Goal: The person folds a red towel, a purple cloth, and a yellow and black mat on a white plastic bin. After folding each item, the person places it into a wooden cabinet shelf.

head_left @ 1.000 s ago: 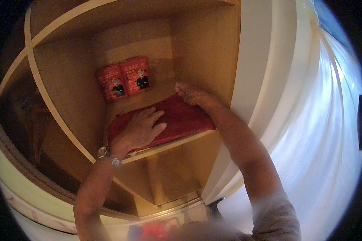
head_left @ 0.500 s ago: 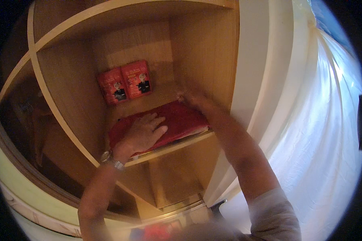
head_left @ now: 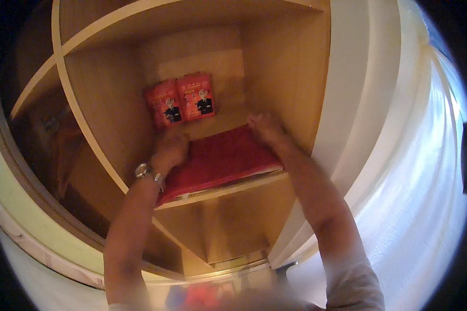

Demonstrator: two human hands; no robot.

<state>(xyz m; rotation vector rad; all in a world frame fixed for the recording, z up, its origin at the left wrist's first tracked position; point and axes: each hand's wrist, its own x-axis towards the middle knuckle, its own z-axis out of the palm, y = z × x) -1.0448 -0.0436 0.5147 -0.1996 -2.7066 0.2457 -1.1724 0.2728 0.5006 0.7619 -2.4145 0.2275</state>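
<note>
Red cloth (head_left: 223,160) lies along the shelf's (head_left: 244,187) front edge; the left hand (head_left: 171,147), spread flat on it a moment ago, is now at its back left corner, the right hand (head_left: 267,128) at its back right, seemingly attending both far corners; blur hides whether either grips.

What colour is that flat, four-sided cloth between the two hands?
The flat cloth is deep red, seen best in the head view.

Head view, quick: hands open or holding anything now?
Left hand: at the far left corner of the red cloth, blurred; grip can't be told.
Right hand: curled at its far right corner; whether gripping can't be told.
</note>
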